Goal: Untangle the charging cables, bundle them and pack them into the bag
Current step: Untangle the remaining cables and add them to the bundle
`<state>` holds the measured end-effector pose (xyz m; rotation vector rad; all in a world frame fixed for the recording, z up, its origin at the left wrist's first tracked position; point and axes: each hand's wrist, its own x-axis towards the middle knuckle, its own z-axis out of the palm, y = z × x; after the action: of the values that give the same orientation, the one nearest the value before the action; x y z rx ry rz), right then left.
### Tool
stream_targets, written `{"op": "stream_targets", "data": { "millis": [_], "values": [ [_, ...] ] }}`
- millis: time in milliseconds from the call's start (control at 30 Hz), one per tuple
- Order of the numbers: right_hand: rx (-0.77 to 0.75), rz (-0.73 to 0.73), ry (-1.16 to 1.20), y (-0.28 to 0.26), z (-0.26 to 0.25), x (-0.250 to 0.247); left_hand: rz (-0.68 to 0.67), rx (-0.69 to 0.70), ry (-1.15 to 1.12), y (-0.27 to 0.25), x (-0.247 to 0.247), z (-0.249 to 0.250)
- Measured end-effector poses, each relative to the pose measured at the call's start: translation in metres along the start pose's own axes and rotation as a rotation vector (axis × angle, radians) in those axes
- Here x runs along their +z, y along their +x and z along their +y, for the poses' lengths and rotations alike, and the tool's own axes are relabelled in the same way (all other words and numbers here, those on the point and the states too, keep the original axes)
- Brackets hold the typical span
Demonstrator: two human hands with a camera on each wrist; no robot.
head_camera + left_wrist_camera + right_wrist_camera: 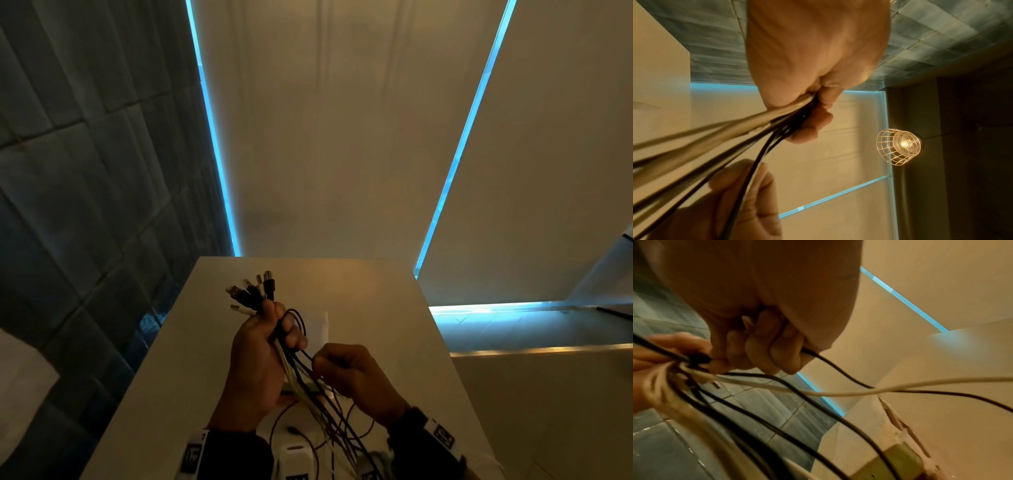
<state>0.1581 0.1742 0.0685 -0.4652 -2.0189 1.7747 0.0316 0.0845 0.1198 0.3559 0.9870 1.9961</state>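
Note:
My left hand [265, 346] grips a bunch of black and white charging cables [308, 387] above the white table [394, 325]. Their plugs [251, 291] fan out above the fist. The loose cable lengths hang down toward my body and trail on the table. My right hand [346, 368] is curled just right of the bunch and pinches a thin black cable [838, 369]. In the left wrist view my left hand [813, 104] is closed on the cables [725, 138]. In the right wrist view my right hand [766, 345] has its fingers folded over the black cable. No bag is identifiable.
A white sheet or pouch [317, 325] lies on the table beyond my hands. A white device [294, 457] sits at the near edge among trailing cables. A grey tiled wall [85, 171] stands at the left. A caged lamp [899, 146] hangs overhead.

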Motion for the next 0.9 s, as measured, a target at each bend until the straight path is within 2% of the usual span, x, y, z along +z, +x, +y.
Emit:
{"op": "stream_targets", "data": {
  "millis": [200,533,733,900],
  "values": [
    [0.059,0.028,-0.08,0.0,0.03,-0.005,-0.064,0.021,0.073,-0.001,-0.001,-0.004],
    [0.102,0.099,-0.201,0.004,0.078,-0.015,-0.057,0.004,0.1,-0.002,-0.003,-0.006],
    [0.081,0.087,-0.169,0.003,0.084,-0.011,-0.059,-0.009,0.098,-0.005,-0.003,-0.003],
    [0.127,0.122,-0.21,0.0,0.108,-0.019,-0.071,-0.008,0.091,-0.006,-0.003,0.002]
  ]
}}
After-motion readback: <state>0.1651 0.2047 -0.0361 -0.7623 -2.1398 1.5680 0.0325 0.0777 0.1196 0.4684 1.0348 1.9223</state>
